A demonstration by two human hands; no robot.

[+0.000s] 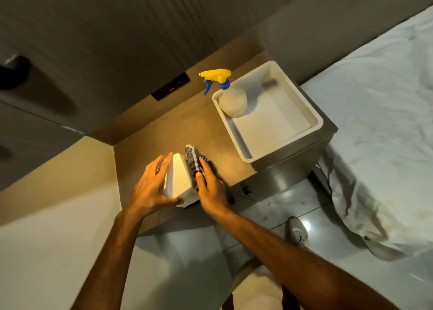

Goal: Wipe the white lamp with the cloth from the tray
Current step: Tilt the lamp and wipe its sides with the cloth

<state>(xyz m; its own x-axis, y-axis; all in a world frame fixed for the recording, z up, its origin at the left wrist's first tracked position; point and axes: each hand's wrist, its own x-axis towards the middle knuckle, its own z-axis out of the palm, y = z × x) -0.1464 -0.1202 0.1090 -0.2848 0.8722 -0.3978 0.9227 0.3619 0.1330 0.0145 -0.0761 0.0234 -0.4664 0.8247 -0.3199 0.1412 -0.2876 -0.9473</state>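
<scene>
The white lamp, with an angular faceted shade, stands lit on the wooden nightstand near its front left corner. My left hand wraps the lamp's left side, thumb at the lower front. My right hand presses a blue-and-white checked cloth flat against the lamp's right side. The white tray sits at the nightstand's right end, apart from both hands.
A spray bottle with a yellow-and-blue trigger stands in the tray's near-left corner. A dark switch panel is set in the wall behind. A bed with white sheets lies to the right. My shoe is on the tiled floor below.
</scene>
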